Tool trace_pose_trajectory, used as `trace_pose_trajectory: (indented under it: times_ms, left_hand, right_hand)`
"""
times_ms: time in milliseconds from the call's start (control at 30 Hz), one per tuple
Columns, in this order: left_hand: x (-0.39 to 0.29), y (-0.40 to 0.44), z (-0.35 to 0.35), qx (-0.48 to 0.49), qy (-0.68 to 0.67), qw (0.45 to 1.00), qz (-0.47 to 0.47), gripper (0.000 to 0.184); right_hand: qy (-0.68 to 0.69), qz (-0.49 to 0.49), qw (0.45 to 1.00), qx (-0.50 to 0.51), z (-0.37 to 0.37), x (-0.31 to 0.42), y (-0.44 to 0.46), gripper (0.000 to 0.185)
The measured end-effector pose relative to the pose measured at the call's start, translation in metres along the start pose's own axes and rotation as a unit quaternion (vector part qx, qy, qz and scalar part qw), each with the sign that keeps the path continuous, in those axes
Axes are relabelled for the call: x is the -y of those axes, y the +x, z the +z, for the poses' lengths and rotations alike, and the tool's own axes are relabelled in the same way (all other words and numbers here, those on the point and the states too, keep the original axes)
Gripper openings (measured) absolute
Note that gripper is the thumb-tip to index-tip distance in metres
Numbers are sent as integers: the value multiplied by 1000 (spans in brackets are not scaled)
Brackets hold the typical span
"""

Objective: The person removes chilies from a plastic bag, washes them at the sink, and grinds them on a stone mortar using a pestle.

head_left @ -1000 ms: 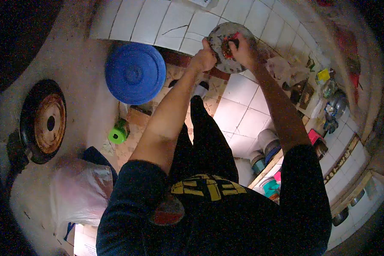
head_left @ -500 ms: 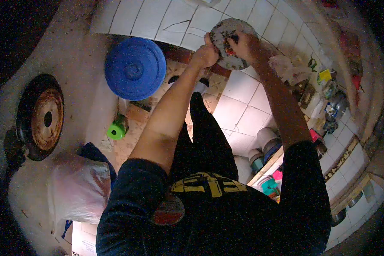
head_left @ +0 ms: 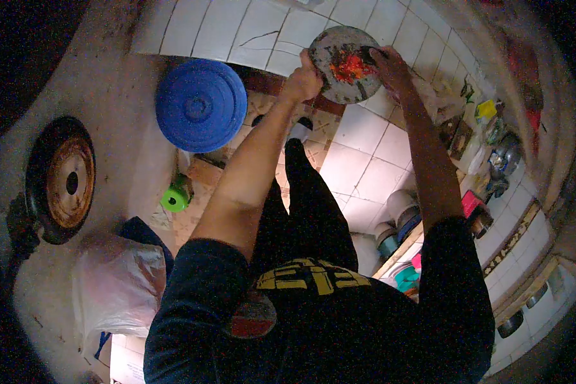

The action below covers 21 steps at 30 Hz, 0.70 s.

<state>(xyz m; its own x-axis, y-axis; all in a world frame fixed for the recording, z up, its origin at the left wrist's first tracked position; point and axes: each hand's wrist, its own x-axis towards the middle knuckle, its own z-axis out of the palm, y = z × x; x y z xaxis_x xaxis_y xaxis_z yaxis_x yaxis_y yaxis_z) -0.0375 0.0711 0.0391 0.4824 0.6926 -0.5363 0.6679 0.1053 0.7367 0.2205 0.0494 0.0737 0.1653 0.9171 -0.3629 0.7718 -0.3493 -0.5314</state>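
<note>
A round grey stone slab point(head_left: 339, 89) with dark patches lies over the white tiled counter's edge. Crushed red food point(head_left: 351, 67) sits on its middle and right part. My left hand point(head_left: 304, 81) grips the left rim of the slab, fingers closed round it. At the right rim is my right hand point(head_left: 390, 67), its fingers bent together round a small dark object point(head_left: 369, 55), mostly hidden, beside the red food.
White tiled counter point(head_left: 249, 38) runs along the top. A blue round lid point(head_left: 200, 105) is left of my arms, with a green object point(head_left: 175, 197) below. A blackened pan point(head_left: 64, 180) hangs far left. Plastic bags point(head_left: 486, 150) and clutter lie right; pots point(head_left: 401, 211) stand lower down.
My right hand has moved from the middle of the slab to its right rim, uncovering the red food. My left hand still holds the left rim.
</note>
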Motion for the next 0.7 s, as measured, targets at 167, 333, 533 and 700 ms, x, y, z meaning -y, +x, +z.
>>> trace_pose_trajectory:
  times_ms: [167, 333, 533, 700]
  left_hand:
    - [1, 0, 2, -9, -12, 1000, -18, 73]
    - [0, 1, -1, 9, -11, 1000, -1, 74]
    - [-6, -1, -3, 10, -2, 1000, -14, 75]
    - [0, 2, -2, 20, -20, 1000, -7, 72]
  right_hand:
    - [108, 134, 984, 39, 8, 49, -9, 42]
    - [-66, 64, 996, -23, 30, -24, 14, 43]
    - [135, 121, 983, 33, -36, 12, -43, 41]
    - [268, 280, 922, -3, 14, -32, -35, 41]
